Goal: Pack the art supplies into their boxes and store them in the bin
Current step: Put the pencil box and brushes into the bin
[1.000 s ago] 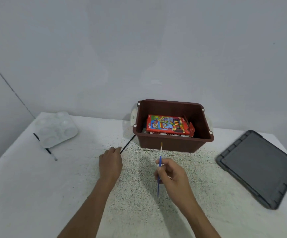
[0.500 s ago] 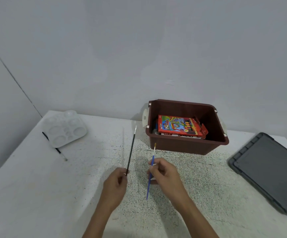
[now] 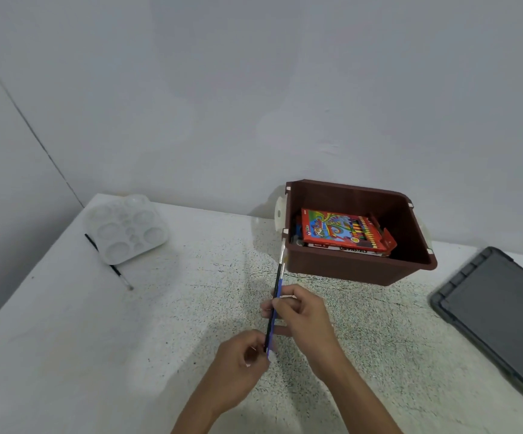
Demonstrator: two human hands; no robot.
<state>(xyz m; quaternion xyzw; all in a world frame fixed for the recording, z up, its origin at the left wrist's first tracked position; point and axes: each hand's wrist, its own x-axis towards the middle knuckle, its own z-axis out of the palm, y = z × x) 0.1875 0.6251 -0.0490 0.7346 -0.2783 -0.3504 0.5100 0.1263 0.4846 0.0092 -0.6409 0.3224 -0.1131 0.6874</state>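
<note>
Two thin paintbrushes, a black brush (image 3: 274,289) and a blue brush (image 3: 279,286), lie side by side between my hands, tips toward the bin. My right hand (image 3: 304,321) grips both around the middle. My left hand (image 3: 244,358) pinches the lower end of the black brush. The brown bin (image 3: 357,270) stands behind them, holding a red crayon box (image 3: 344,230) on top of an oil pastels box (image 3: 348,248). A third black brush (image 3: 110,264) lies on the table at the left, partly under the white paint palette (image 3: 125,227).
The grey bin lid (image 3: 501,314) lies flat on the right side of the speckled white table (image 3: 128,339). A grey wall runs close behind the bin, and the table's left edge meets another wall.
My left hand lifted the black brush off the table and carried it right until it lies against the blue brush in my right hand. The view shifted left.
</note>
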